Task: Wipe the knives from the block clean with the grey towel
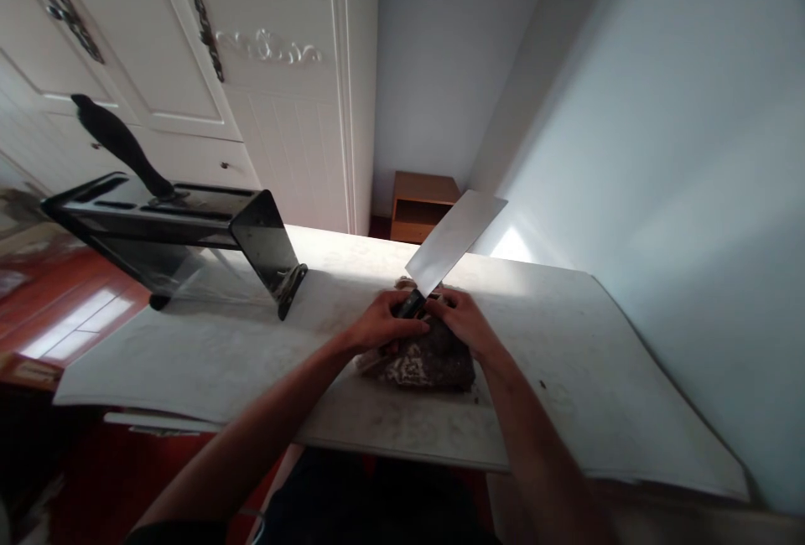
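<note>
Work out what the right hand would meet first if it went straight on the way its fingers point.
Probably the black handle of the cleaver in the left hand, close beside the right hand, though exact depth is unclear.

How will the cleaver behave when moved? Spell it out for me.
The cleaver would probably stay stiff: its blade juts past the left hand without visible sagging. It may feel blade-heavy, since the blade looks larger than the exposed handle. Its broad, flat shape should likely keep it from rolling.
</note>
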Motion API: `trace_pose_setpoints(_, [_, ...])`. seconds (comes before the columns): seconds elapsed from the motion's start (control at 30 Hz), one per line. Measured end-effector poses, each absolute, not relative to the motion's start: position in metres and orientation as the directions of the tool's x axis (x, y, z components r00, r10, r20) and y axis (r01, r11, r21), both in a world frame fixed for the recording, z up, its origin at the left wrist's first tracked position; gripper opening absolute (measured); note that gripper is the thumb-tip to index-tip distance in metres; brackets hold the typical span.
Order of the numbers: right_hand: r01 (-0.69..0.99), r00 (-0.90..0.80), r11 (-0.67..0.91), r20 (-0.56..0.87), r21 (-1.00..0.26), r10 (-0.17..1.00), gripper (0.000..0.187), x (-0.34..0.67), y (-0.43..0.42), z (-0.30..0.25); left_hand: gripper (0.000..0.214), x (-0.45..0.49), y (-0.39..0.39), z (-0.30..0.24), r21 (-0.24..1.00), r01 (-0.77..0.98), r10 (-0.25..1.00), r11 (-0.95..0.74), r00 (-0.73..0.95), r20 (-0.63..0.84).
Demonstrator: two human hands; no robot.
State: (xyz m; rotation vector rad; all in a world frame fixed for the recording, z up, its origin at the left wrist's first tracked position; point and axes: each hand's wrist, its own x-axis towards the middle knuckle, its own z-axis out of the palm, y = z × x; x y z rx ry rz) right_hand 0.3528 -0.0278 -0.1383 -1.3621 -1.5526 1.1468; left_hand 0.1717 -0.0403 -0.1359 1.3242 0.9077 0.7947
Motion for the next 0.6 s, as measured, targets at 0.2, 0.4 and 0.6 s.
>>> trace_pose_setpoints(0.2, [-0.051,-0.062,-0.122,-0.118,-0.991,0.991,0.031,0.360,-0.030,-0.139,0.035,0.178,-0.047,-0.134,0.996,0.066,0.919,0.054,0.387,-0.076])
trace_pose_setpoints(0.4, [-0.499,0.108,-0.105,-0.182,-0.860,0.977,0.023,0.370,-0.023,-0.140,0.040,0.172,-0.045,-0.130,0.983,0.180,0.977,-0.044,0.214,0.005])
trace_pose_setpoints(0.6, [-0.758,-0.022,-0.146,-0.200,-0.635,0.980,0.027,0.366,-0.020,-0.135,0.040,0.171,-0.039,-0.141,0.958,0.266,0.990,-0.102,0.120,0.072])
